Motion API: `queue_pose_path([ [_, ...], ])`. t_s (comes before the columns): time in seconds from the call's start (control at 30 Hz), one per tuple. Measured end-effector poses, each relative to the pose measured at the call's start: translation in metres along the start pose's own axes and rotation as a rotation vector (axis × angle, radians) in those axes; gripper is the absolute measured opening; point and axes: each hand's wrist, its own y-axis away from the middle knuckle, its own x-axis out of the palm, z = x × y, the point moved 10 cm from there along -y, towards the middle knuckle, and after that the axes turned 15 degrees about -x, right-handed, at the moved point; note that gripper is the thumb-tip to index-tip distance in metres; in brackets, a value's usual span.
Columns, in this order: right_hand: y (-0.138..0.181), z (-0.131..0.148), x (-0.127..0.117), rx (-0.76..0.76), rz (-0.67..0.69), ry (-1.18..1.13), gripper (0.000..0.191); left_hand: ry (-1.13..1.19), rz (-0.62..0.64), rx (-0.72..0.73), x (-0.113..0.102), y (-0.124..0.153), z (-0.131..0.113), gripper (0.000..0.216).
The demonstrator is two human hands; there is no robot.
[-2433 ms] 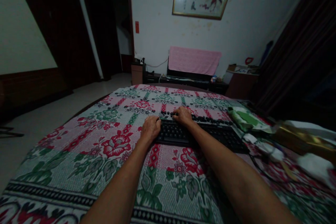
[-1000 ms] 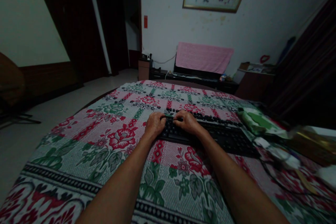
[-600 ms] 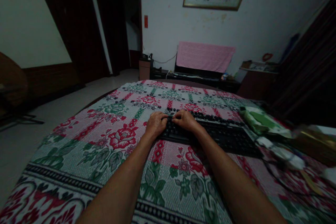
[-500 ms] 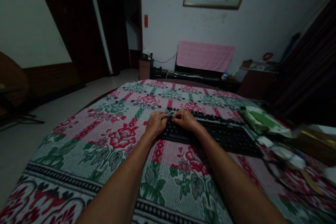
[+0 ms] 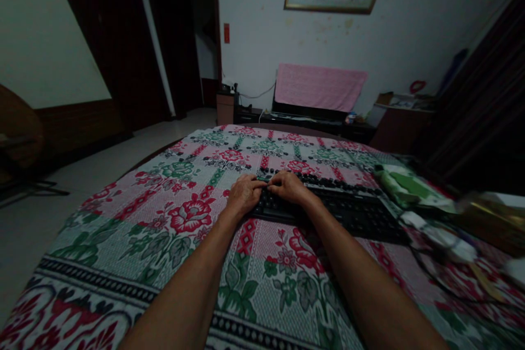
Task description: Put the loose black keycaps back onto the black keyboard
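Observation:
A black computer keyboard (image 5: 356,213) lies on the flowered cloth, partly covered by my hands and right forearm. My left hand (image 5: 245,194) is wrapped over its left end, the index finger reaching across toward the other hand. Over the upper left keys, my right hand (image 5: 289,187) is closed in a pinch, thumb and index finger nearly meeting the left fingertip. Whatever sits between those fingertips is too small and dark to make out. Small black pieces that look like loose keycaps (image 5: 324,181) stand in a row along the keyboard's far side.
The patterned tablecloth (image 5: 164,224) covers the table. To the right are a green-and-white packet (image 5: 410,186), a white bundle with a dark cable (image 5: 447,243) and a brownish box (image 5: 492,224). A pink cloth (image 5: 320,87) drapes over something by the far wall.
The view has shifted very slightly. Both hands stay at the keyboard's left end, with only tiny finger movement.

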Motion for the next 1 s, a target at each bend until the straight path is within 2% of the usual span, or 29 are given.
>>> queue_pose_path([
  [0.4, 0.004, 0.000, -0.003, 0.045, -0.036, -0.071, 0.019, -0.035, -0.004, -0.016, 0.001, 0.001, 0.000, 0.027],
  [0.6, 0.007, -0.005, -0.004, 0.074, -0.103, -0.079, 0.018, 0.001, -0.005, 0.013, -0.003, 0.003, -0.004, 0.028],
  [1.0, 0.010, -0.010, -0.002, 0.151, -0.114, -0.084, 0.015, -0.021, 0.025, 0.036, -0.001, 0.007, -0.009, 0.030],
])
